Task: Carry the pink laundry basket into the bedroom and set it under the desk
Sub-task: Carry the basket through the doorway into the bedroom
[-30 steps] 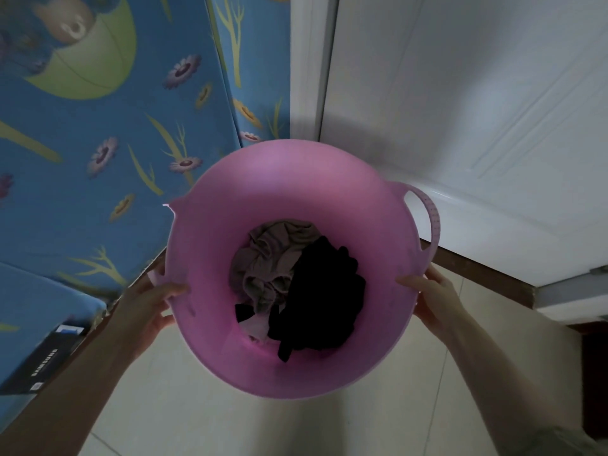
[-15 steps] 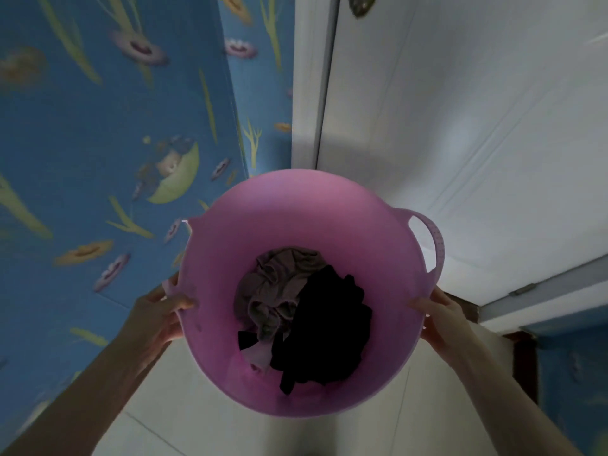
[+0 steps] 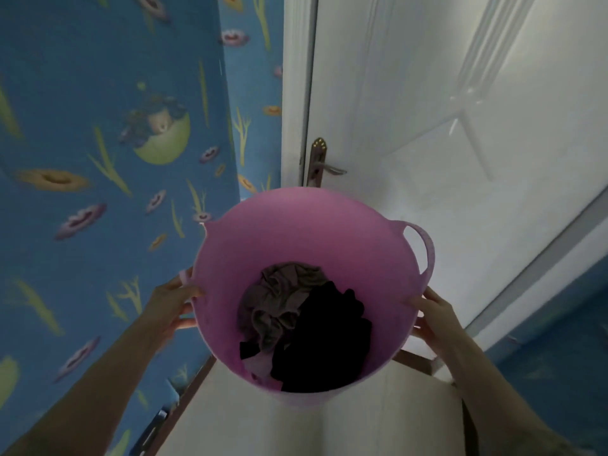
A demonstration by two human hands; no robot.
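Note:
I hold the round pink laundry basket (image 3: 296, 232) in the air in front of me, above the pale tiled floor. Inside it lie a grey-brown garment (image 3: 279, 297) and a black garment (image 3: 329, 340). My left hand (image 3: 171, 304) grips the basket's left rim, thumb over the edge. My right hand (image 3: 434, 317) grips the right rim just below the loop handle (image 3: 424, 248). No desk is in view.
A white panelled door (image 3: 427, 110) with a brass lever handle (image 3: 324, 167) stands shut straight ahead, very close to the basket. Blue patterned wallpaper (image 3: 98, 126) covers the wall on my left. A dark skirting board (image 3: 190, 386) runs along the floor edge.
The view has tilted upward and I have come nearer the door; its lever handle is now fully in sight above the basket. Both hands keep the same grip.

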